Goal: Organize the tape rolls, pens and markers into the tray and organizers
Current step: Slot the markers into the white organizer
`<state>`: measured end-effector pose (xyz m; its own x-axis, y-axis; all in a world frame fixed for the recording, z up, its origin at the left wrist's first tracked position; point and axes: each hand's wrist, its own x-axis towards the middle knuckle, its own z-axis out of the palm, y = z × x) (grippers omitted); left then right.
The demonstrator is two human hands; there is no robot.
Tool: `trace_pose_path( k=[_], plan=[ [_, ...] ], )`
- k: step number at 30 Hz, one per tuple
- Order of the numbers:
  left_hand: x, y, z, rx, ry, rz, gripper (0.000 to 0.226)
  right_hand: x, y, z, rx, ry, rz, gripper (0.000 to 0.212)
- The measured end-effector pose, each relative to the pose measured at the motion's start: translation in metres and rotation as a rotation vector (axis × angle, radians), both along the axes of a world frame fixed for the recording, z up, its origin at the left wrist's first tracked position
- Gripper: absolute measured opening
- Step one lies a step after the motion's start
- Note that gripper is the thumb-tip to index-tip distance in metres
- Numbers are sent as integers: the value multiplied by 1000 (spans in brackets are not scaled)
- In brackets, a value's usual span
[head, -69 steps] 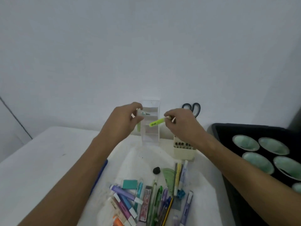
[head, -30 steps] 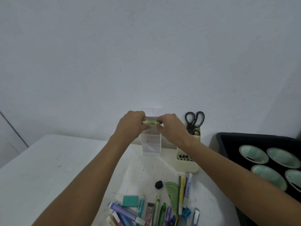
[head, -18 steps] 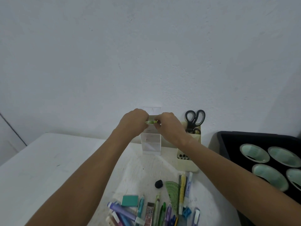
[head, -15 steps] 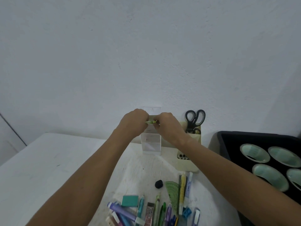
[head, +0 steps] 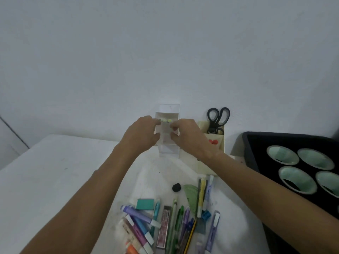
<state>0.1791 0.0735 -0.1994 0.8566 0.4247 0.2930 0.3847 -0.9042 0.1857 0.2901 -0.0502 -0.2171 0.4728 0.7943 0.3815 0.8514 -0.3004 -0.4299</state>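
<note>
A small yellow-green highlighter (head: 166, 120) lies level between my two hands, over the top of a clear tiered organizer (head: 168, 147) at the back of the table. My left hand (head: 142, 133) pinches its left end and my right hand (head: 185, 135) pinches its right end. A cream pen holder (head: 213, 142) with black scissors (head: 218, 117) stands just right of the organizer. Several pens and markers (head: 165, 222) lie loose at the table's near edge. A black tray (head: 256, 149) at the right holds several tape rolls (head: 297, 179).
A white wall rises right behind the organizers. Among the loose items are a teal eraser (head: 145, 204), a small black lump (head: 176, 187), a green protractor (head: 191, 194) and a blue sharpener (head: 206, 215). The white table (head: 45, 171) stretches to the left.
My hands came together at the organizer's top, and the highlighter went from tilted in my right hand to level between both. Over the last half second the hands hardly moved.
</note>
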Motion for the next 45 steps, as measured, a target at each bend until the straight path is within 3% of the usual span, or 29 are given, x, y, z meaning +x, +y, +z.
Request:
trace_pose_path(
  k=[2, 7, 11, 13, 16, 20, 27, 30, 35, 39, 45],
  plan=[
    [-18, -7, -11, -44, 31, 23, 36, -14, -9, -6, -31, 55, 72, 22],
    [-77, -15, -47, -145, 289, 78, 32, -55, -31, -24, -356, 93, 328, 29],
    [-130, -15, -73, -222, 512, 153, 9, -84, -35, -52, -513, 112, 459, 29],
    [-151, -20, -81, -219, 549, 174, 5, -96, -33, -65, -601, 103, 490, 33],
    [-173, -43, -92, -305, 463, 119, 9, -111, -30, -85, -754, 77, 482, 43],
    [-180, -80, -99, -388, 490, -49, 14, -116, -32, -99, -723, 44, 428, 41],
    [-182, -132, -110, -392, 596, -302, 32, -115, -35, -107, -642, 94, 409, 15],
    [-182, -134, -118, -366, 636, -307, 34, -111, -39, -103, -617, 134, 387, 23],
    [-185, -128, -116, -321, 556, -262, 29, -104, -45, -94, -566, 167, 367, 28],
    [-178, -105, -87, -238, 388, -147, 25, -90, -51, -73, -429, 176, 313, 28],
    [-143, -61, -15, -70, -38, 28, 12, -54, -56, -8, -93, 175, 170, 27]
  ],
)
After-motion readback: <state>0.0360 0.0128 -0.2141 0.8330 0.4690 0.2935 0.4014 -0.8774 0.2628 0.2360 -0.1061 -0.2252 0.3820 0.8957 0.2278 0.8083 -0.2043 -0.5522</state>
